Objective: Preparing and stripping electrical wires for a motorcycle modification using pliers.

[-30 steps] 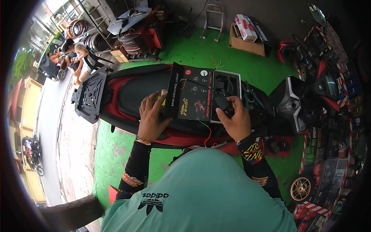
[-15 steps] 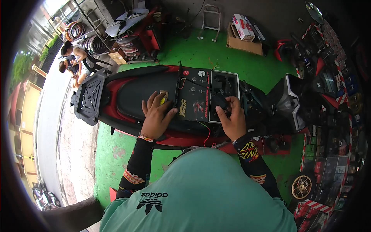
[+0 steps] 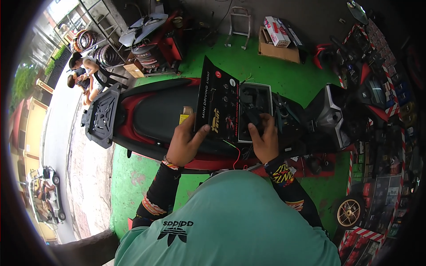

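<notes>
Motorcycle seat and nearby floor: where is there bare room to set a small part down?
Bare: the black seat, between the rear rack and the small yellow item; also green floor between the motorcycle and the metal stand. Crowded: the opened box, where the left hand holds the raised flap and the right hand is at the dark contents.

A flat box [image 3: 270, 104] with white edges sits open on the motorbike [image 3: 162, 106]. Its black lid [image 3: 225, 102], with red, white and gold print, tilts up, pinched in the left hand [image 3: 183, 144]. A small black block [image 3: 252, 116] is by the right hand's [image 3: 266, 142] fingertips.
</notes>
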`<state>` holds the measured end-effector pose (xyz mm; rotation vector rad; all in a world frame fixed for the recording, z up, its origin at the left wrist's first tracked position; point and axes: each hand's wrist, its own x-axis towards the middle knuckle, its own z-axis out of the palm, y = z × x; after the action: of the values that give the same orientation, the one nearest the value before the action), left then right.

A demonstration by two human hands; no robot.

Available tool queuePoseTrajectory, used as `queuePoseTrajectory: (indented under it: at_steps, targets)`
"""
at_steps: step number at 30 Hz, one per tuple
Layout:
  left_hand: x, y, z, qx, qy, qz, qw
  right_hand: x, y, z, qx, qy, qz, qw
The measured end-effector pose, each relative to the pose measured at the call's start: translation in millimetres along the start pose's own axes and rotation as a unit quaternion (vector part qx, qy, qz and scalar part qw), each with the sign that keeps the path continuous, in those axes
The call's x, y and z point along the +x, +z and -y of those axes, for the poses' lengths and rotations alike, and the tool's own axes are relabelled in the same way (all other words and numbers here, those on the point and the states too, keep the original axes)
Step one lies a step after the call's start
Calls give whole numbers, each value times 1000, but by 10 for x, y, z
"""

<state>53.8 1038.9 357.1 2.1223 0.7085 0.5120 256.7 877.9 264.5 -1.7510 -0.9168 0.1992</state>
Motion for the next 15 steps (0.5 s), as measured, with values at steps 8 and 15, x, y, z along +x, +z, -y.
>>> queuePoseTrajectory:
  at_steps: [8,15]
  targets:
    - [58,392,177,-492,66,130,858,-5,-3,67,111,32,-50,992]
    - [277,546,341,-159,73,72,982,-19,9,2,198,76,-42,976]
